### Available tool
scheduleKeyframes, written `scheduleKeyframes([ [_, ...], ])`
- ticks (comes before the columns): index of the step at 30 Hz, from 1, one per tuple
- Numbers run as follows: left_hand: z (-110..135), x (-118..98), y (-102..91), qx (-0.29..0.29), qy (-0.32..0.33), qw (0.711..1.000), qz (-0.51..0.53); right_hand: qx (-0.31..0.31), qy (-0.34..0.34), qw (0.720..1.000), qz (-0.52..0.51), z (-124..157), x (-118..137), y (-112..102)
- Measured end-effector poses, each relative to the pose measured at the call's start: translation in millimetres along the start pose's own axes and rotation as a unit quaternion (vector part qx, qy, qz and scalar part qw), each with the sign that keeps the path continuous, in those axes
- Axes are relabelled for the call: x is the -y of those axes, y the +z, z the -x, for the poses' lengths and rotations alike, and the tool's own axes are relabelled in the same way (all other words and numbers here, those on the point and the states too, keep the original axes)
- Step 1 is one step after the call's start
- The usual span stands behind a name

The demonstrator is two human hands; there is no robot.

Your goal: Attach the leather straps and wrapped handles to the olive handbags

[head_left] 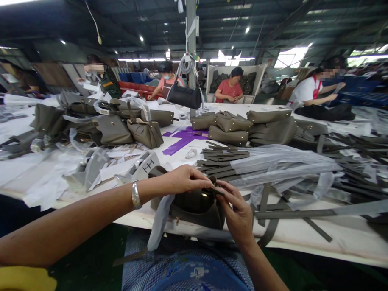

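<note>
An olive-grey handbag (pixel 194 215) lies at the table's front edge, right before me. My left hand (pixel 183 180) reaches over its top, thumb and fingers pinched on a dark strap end (pixel 213 180) at the bag's upper right. From the other side my right hand (pixel 238 206) closes its fingers on the same strap end. Some metal hardware glints just below the fingertips. A strap wrapped in pale film (pixel 159 223) hangs from the bag's left side over the table edge. The exact contact between fingers and strap is partly hidden.
More olive bags (pixel 114 130) are heaped at the left, and others (pixel 231 125) at the back centre. Loose straps (pixel 225 157) and film-wrapped ones (pixel 285 161) spread over the right. Purple strips (pixel 184 139) lie mid-table. A black bag (pixel 184 95) hangs by a post (pixel 191 31). Several co-workers sit beyond.
</note>
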State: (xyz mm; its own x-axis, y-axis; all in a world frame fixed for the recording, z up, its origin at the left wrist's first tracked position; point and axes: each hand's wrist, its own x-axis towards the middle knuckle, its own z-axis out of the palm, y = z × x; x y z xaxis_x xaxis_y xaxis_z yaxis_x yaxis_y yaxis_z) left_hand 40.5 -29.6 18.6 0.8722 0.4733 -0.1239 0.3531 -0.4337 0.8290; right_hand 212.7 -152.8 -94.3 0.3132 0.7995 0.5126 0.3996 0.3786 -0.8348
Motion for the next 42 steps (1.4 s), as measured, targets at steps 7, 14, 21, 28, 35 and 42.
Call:
scheduleKeyframes([
  [7, 0, 8, -1.0, 0.023, 0.03, 0.999, -0.026, -0.021, -0.018, 0.999, 0.019, 1, -2, 0],
  [14, 1, 6, -0.6, -0.001, 0.032, 0.997, -0.064, 0.01, -0.035, 0.999, 0.007, -2, 1, -5],
  [21, 0, 1, 0.9, 0.007, 0.019, 0.998, -0.062, 0.013, -0.046, 0.999, -0.005, -2, 2, -9],
  [28, -3, 1, 2.7, 0.003, 0.001, 0.999, -0.04, 0.016, -0.036, 0.999, -0.007, 0, 4, -8],
  [35, -6, -3, 7.7, -0.012, -0.124, 0.986, 0.112, -0.001, 0.003, 1.0, -0.031, 2, 2, -3],
  [42, -4, -5, 9.8, -0.021, -0.122, 0.982, 0.145, 0.0, 0.007, 1.0, -0.027, 1, 2, -3],
])
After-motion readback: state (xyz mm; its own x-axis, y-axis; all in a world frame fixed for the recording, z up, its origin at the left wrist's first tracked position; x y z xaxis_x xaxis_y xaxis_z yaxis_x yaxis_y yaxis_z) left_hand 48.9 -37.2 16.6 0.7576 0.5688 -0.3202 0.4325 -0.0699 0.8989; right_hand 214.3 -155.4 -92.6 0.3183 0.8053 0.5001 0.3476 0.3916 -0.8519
